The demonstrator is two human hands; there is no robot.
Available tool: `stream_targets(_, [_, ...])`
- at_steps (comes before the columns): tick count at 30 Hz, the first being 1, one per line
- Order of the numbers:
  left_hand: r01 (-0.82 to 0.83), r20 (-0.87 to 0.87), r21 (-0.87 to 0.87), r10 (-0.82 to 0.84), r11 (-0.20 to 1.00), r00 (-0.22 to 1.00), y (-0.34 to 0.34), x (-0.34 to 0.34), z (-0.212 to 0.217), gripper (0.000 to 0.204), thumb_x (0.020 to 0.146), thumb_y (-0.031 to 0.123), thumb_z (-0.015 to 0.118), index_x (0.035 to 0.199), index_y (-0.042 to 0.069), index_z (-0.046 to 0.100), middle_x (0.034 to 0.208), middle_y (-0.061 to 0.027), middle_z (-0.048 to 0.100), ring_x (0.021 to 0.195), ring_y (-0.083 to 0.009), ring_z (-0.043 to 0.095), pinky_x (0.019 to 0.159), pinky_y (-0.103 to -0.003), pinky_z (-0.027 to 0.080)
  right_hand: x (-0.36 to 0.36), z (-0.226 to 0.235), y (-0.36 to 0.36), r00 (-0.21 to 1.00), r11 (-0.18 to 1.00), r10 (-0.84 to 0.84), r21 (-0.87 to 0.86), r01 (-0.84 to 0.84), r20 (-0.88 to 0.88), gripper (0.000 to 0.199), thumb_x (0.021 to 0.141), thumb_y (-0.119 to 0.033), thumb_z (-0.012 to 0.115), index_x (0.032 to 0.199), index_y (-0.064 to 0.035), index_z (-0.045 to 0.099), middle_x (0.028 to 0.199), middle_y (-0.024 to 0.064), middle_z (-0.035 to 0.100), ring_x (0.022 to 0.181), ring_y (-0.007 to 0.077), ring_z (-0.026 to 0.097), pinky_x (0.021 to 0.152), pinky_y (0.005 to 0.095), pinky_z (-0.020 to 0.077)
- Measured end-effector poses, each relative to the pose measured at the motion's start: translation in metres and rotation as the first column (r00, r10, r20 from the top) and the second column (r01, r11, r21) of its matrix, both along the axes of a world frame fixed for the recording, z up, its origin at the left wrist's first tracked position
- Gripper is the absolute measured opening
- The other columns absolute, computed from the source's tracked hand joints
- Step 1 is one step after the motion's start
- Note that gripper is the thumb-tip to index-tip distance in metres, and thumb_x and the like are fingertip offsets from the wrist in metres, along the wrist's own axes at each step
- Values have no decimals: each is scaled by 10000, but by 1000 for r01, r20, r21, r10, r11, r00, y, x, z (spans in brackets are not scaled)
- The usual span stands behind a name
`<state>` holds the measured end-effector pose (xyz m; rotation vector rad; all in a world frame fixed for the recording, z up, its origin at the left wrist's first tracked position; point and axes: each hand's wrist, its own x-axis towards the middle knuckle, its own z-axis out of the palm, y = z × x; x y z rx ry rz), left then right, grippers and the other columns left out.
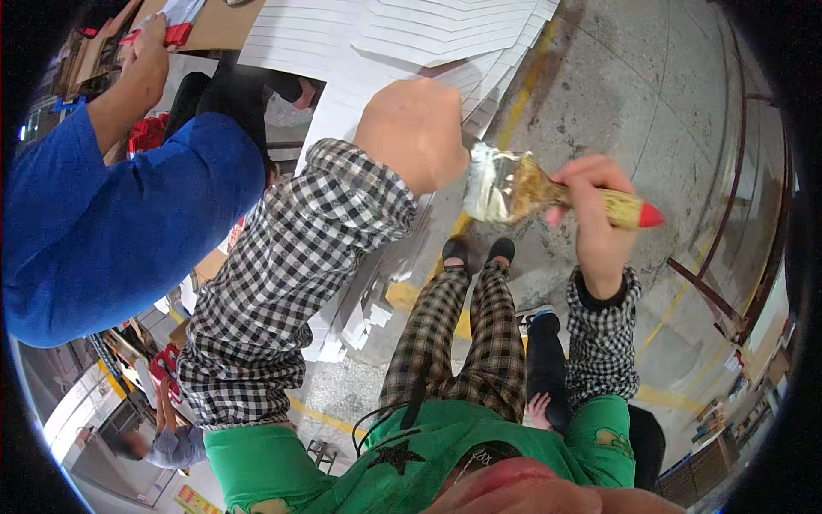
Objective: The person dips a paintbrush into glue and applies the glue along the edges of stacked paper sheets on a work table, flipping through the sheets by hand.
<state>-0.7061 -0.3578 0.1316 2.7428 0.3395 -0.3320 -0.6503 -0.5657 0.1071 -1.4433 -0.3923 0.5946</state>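
Note:
My right hand point(597, 204) grips a paintbrush point(535, 187) by its worn yellow handle with a red end. The brush points left, and its wide head looks coated in something white. Close to the brush tip, my left hand point(411, 133) is closed like a fist over the edge of the white sheets point(338, 81). Its fingers are curled out of sight, so anything in them is hidden. Those sheets lie fanned in overlapping layers, their edges showing as many lines.
On the left, a co-worker's blue-sleeved arm point(137, 223) reaches close to my left sleeve; that hand point(147, 64) touches red and white pieces on a brown board point(218, 26). A person stands behind on my right, a dark leg point(546, 360) showing. Metal rails point(711, 291) stand at far right.

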Motion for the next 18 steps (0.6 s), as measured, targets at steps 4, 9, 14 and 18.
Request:
stream_targets(4, [0, -50, 0, 0, 1000, 999, 2, 6, -1, 151, 617, 44, 543, 655, -98, 578, 689, -283, 569, 676, -409, 584, 681, -432, 485, 4, 8, 15, 995, 992, -99, 77, 98, 16, 54, 854, -19, 500, 821, 21, 518, 860, 101, 564, 564, 112, 547, 506, 231, 460])
stream_targets(9, [-1, -94, 12, 2, 1000, 996, 2, 8, 3, 153, 615, 41, 543, 655, -100, 586, 686, -283, 570, 675, -404, 590, 677, -428, 489, 4, 7, 5, 998, 996, -61, 61, 63, -31, 61, 856, -33, 508, 833, 22, 521, 869, 92, 563, 559, 118, 547, 516, 237, 465])
stream_targets(14, [-15, -92, -2, 15, 1000, 996, 2, 5, -4, 140, 610, 29, 538, 652, -91, 598, 687, -278, 575, 669, -393, 599, 675, -414, 497, 7, 3, 14, 999, 999, -45, -3, 45, -1, 80, 868, -53, 497, 829, 12, 518, 876, 94, 554, 561, 112, 541, 499, 224, 455])
stream_targets(18, [8, -32, -4, -8, 1000, 999, 0, 6, 0, 143, 610, 31, 538, 653, -90, 600, 691, -275, 577, 662, -392, 599, 672, -412, 499, 5, 15, 10, 995, 994, -100, 48, 99, 21, 87, 866, -62, 511, 825, 14, 522, 862, 83, 556, 558, 102, 539, 497, 225, 446])
